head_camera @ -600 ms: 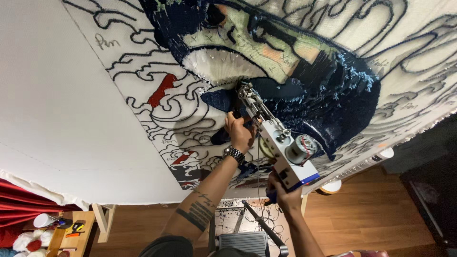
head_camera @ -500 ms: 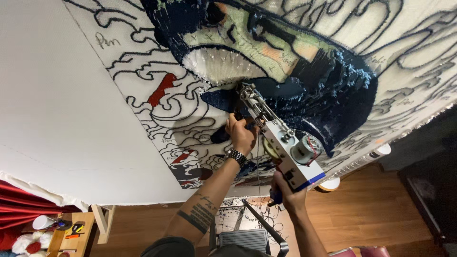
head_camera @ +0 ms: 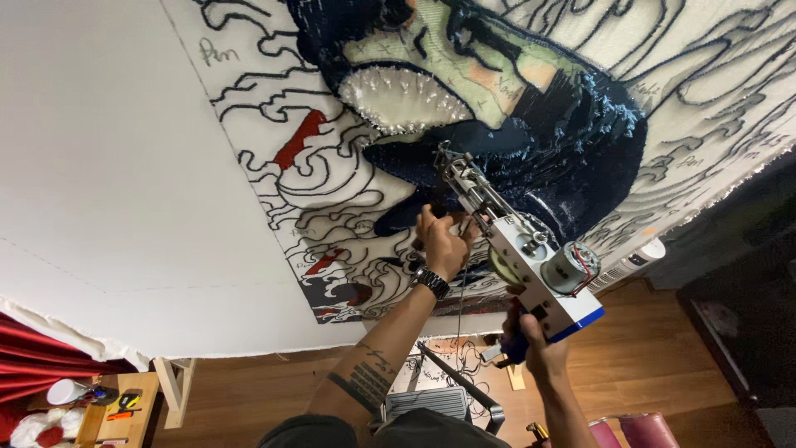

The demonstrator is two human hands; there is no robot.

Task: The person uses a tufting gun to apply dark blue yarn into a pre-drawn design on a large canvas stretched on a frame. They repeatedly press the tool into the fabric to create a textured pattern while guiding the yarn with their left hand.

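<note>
A: Where does your grip sit right now?

B: Your left hand point(head_camera: 444, 242) is wrapped shut around the front handle of the tufting gun point(head_camera: 518, 249), and your right hand point(head_camera: 535, 348) is closed on its blue rear handle, low by the motor end. Both hands grip the one tool.

A: And where is the gun itself?

B: Its needle tip presses against the stretched cloth point(head_camera: 124, 166), right at the edge of the dark blue tufted patch point(head_camera: 572, 158). The white body slants down and back toward you, with the round silver motor on top near your right hand.

A: What surrounds the tip?

B: Just above it is a pale toothed shape point(head_camera: 406, 98), ringed by dark blue pile. Further up lies a light green area with marks on it. To the left you see black outlined swirls with small red fills point(head_camera: 300, 139), and beyond them bare white cloth.

A: Any containers about you?

B: A white cup point(head_camera: 68, 391) lies on the small wooden desk point(head_camera: 137, 415) at lower left; you cannot tell what it holds. Beside it are white and red yarn balls point(head_camera: 33, 430) and small tools in yellow and orange.

A: Below your arms?

B: A wooden floor point(head_camera: 663, 365), some cords, and a grey ridged step between your forearms.
</note>
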